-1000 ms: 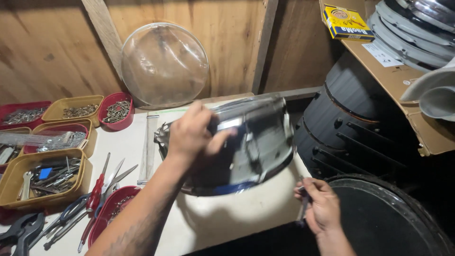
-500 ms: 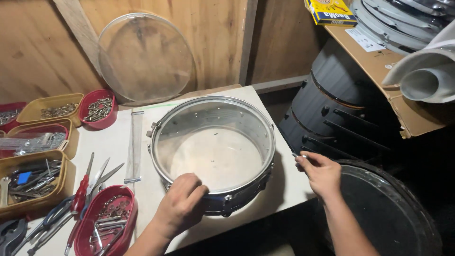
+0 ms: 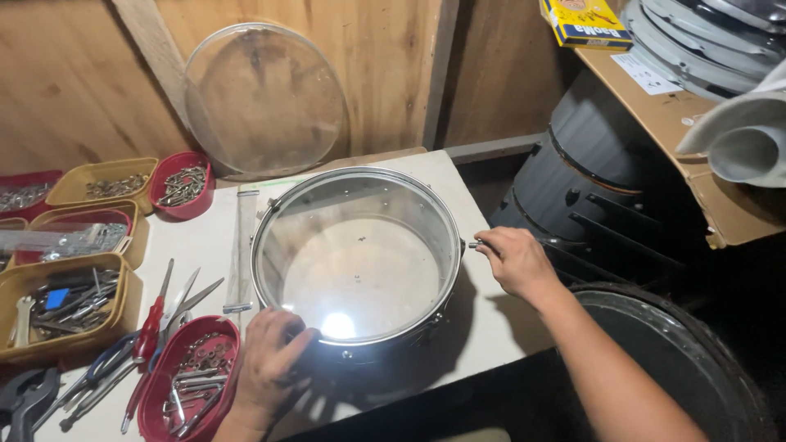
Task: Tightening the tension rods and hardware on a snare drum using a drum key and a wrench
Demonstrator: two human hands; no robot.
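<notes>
Round chrome-rimmed metal drum shell point(image 3: 358, 262) lies flat, open side up, mid white tabletop point(image 3: 205, 237). Left hand point(image 3: 270, 364) cupped on its near-left rim, fingers curled vs. the wall. Right hand point(image 3: 516, 262) at shell's right side, pinching a small metal tool point(image 3: 479, 244). Red bowl w/ hardware point(image 3: 184, 381) just beside left hand; table edge close on the right, little room there.

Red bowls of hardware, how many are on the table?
2: one red bowl of screws at the back by the clear drum head, one red bowl beside the left hand. More may lie off-frame.
</notes>
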